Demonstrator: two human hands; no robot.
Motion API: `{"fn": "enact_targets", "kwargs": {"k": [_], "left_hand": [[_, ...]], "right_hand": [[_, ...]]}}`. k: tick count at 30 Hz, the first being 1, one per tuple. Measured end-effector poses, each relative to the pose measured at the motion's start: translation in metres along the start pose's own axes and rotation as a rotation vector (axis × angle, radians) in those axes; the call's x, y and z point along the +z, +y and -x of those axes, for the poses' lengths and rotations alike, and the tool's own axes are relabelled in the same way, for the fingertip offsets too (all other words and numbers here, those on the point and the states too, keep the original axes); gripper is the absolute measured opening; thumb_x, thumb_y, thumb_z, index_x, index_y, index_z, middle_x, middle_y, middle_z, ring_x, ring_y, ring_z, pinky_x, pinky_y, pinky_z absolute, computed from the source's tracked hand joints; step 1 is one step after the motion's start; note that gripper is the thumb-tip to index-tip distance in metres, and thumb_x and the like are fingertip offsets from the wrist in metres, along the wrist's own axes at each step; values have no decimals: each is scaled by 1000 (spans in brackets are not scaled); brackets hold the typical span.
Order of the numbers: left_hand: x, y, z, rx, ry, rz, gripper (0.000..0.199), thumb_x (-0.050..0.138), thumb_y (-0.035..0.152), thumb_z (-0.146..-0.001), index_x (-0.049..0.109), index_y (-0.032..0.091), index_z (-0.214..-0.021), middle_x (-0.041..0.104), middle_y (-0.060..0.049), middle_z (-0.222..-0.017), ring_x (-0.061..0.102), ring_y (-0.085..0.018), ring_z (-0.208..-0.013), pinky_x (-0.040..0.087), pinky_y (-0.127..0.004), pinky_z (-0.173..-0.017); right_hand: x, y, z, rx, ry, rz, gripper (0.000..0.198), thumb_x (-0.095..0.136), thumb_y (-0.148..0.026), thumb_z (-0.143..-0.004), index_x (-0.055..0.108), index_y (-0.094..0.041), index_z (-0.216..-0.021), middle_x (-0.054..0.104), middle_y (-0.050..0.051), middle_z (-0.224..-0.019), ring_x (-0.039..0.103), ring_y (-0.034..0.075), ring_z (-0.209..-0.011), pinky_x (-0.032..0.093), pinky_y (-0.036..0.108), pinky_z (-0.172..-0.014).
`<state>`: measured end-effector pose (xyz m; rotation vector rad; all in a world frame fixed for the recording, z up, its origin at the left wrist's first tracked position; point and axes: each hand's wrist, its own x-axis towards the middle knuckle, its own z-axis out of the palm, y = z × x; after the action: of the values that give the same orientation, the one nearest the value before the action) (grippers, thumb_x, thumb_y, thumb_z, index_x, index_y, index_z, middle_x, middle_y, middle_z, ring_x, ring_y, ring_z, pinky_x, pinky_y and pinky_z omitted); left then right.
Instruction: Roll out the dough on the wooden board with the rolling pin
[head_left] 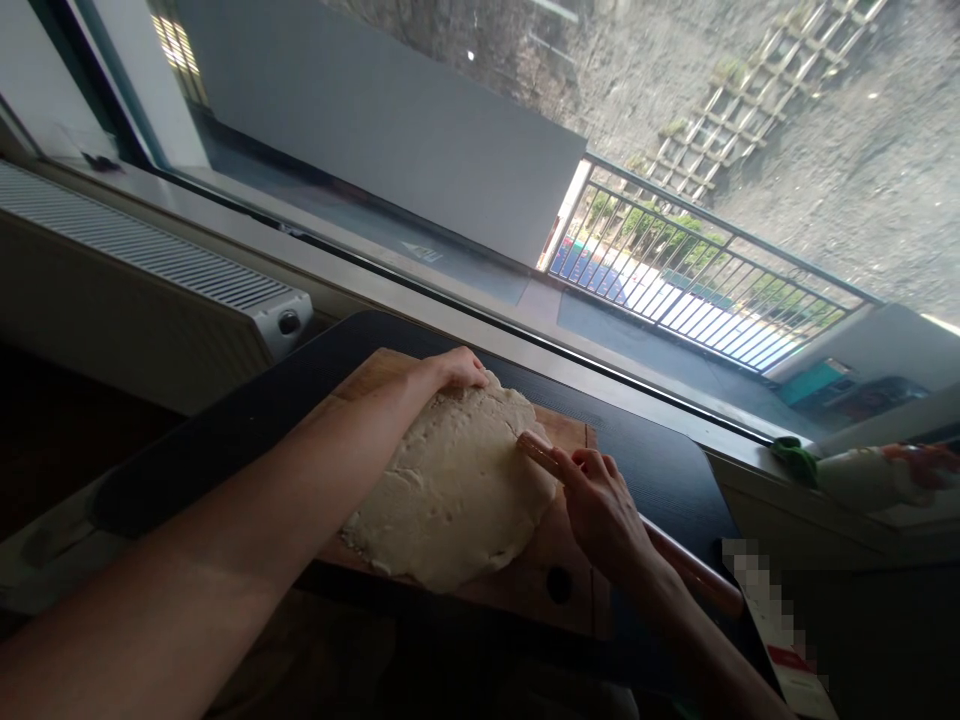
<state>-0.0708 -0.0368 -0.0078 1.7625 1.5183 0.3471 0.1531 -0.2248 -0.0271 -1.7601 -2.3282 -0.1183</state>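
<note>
A broad, flattened sheet of dough (457, 480) lies on a wooden board (585, 580), covering most of it. The dough's surface is uneven, with small dents and ragged edges. At its far edge is my left hand (461, 368), with the fingers curled over and closed on the dough's rim; the fingertips are partly hidden. My right hand (600, 495) is wrapped round the middle of a slim rolling pin (701, 575). One end of the pin rests at the dough's right side, while the other slants back past my right forearm.
Under the board is a dark table (660, 450) with rounded corners. Along its far side runs a window sill (480, 330), with a railing (697, 270) outside. A radiator (172, 270) stands at the left. A whitish container (862, 475) and a green cloth-like item (795, 460) are at the right.
</note>
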Motion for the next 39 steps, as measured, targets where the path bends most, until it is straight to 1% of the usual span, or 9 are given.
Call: {"fn": "enact_targets", "kwargs": {"k": [4,7,13,18,23,29,34,36,39], "left_hand": [[1,0,0,-3,0,-1,11,66,19,-58,70,16,-68,53,5,-50,43,-8,-48,30,-19,-46],[0,0,0,-5,-11,-4,8,66,20,-59,69,15,-66,54,4,-49,43,-8,-47,29,-20,-46],[0,0,-1,0,-14,-9,7,65,16,-60,68,15,-66,52,5,-50,42,-8,-48,30,-20,-48],[-2,2,4,-1,-24,-9,2,65,17,-60,65,15,-61,47,6,-47,39,-7,-45,27,-21,-46],[-3,4,5,-6,-22,-13,3,65,17,-60,65,16,-63,48,6,-47,41,-8,-46,28,-20,-46],[-2,5,6,-10,-16,-19,4,63,17,-61,65,15,-64,49,5,-49,41,-8,-46,29,-21,-46],[-2,6,8,-9,-3,-24,4,63,18,-61,67,15,-63,51,5,-50,42,-8,-46,30,-21,-47],[-1,5,6,-7,3,-30,5,64,17,-61,67,15,-64,52,5,-51,42,-8,-46,30,-21,-47],[2,2,0,-1,14,-50,9,64,19,-62,69,16,-68,55,4,-54,44,-8,-47,30,-20,-46]], "right_hand": [[-2,-2,-12,20,19,7,69,43,-8,-82,30,-37,-143,50,6,-104,44,22,-92,42,34,-79],[-2,-10,-14,11,-8,0,73,44,-6,-81,28,-41,-143,50,5,-98,44,21,-90,41,33,-79],[-7,-7,-11,14,-43,7,72,46,-6,-82,28,-41,-143,50,5,-98,44,20,-88,39,29,-73],[-5,-6,-13,23,-38,-7,70,46,-7,-82,30,-40,-142,50,5,-99,44,20,-89,39,31,-76],[-5,-1,-3,22,-35,-25,64,45,-10,-83,36,-38,-140,51,7,-102,45,22,-89,41,32,-74],[-4,5,0,39,-49,-107,56,45,-14,-84,42,-32,-137,53,7,-101,46,22,-92,43,34,-78],[-5,0,22,41,-46,-195,49,43,-16,-85,46,-28,-132,54,8,-108,50,22,-96,45,35,-83],[-1,-5,23,38,-57,-237,44,46,-21,-85,49,-27,-129,54,7,-113,50,22,-100,44,36,-87],[8,-7,4,82,-2,-184,36,43,-34,-91,51,-28,-125,50,7,-127,45,24,-117,38,40,-97]]}}
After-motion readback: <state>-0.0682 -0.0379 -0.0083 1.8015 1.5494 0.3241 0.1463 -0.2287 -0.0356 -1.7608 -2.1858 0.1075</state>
